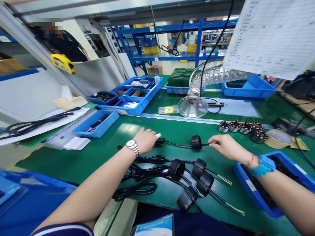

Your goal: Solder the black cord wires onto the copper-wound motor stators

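Both hands pinch one cable [180, 144] (ring mid-span): left hand [146, 140] closed at its coiled end, right hand [225, 146] gripping the other.

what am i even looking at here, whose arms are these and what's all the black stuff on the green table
This is one picture from a camera worn on a person's head, looking down at their own two bare arms; there is no machine. They work at a green table.

The left hand, with a wristwatch, rests on the looped end of a black cable. The right hand, with a blue wrist strap, pinches the same cable's other end. A black ring sits on that cable between the hands.

Nearer the person lie more cables with rings, some ending in coloured wires. A blue tray of dark parts lies under the right forearm. Behind are small copper-wound parts, a tape roll and more blue trays.
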`<state>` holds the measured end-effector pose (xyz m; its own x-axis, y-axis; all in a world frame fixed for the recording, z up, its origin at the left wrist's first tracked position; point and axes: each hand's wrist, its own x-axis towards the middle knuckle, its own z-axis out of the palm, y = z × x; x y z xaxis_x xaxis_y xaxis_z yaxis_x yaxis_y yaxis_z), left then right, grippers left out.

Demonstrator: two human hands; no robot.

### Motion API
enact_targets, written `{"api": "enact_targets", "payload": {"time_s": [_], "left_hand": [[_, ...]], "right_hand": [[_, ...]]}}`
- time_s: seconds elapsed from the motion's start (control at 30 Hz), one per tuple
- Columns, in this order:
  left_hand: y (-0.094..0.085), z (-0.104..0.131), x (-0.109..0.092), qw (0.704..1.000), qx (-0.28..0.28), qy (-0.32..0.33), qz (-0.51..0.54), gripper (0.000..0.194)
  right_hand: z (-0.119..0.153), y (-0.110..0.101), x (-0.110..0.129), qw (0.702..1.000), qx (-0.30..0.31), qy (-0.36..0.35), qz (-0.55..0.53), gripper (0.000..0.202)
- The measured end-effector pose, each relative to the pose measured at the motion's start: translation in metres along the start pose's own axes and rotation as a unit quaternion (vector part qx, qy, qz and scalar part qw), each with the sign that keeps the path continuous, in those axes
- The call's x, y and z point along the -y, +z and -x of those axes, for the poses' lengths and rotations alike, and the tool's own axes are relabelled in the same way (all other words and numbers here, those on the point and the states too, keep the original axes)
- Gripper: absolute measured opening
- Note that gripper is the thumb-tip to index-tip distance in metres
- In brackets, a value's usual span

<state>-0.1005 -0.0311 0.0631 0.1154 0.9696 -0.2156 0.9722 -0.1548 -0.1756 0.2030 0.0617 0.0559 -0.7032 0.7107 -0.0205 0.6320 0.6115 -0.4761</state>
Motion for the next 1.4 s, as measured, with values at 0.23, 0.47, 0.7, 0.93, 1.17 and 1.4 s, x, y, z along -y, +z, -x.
{"api": "enact_targets", "payload": {"time_s": [0.23,0.47,0.7,0.93,1.17,1.4], "left_hand": [[-0.025,-0.070,-0.108,0.931,-0.113,0.229,0.261,0.030],[0.012,-0.087,-0.113,0.890,-0.055,0.186,0.412,0.038],[0.024,-0.078,-0.111,0.882,-0.040,0.180,0.433,0.037],[0.027,-0.077,-0.109,0.873,-0.038,0.178,0.453,0.038],[0.029,-0.076,-0.110,0.878,-0.047,0.177,0.442,0.037],[0.034,-0.077,-0.109,0.880,-0.075,0.199,0.425,0.035]], "right_hand": [[0.000,-0.009,0.006,0.995,-0.078,0.009,-0.055,0.015],[0.082,-0.055,-0.029,0.986,-0.158,0.059,0.009,0.016],[0.179,-0.020,-0.052,0.984,-0.068,0.127,0.103,0.019],[0.187,0.026,-0.077,0.937,-0.286,0.158,0.120,0.020],[0.178,0.032,-0.085,0.915,-0.314,0.213,0.139,0.022],[0.140,0.007,-0.068,0.952,-0.120,0.165,0.230,0.028]]}}
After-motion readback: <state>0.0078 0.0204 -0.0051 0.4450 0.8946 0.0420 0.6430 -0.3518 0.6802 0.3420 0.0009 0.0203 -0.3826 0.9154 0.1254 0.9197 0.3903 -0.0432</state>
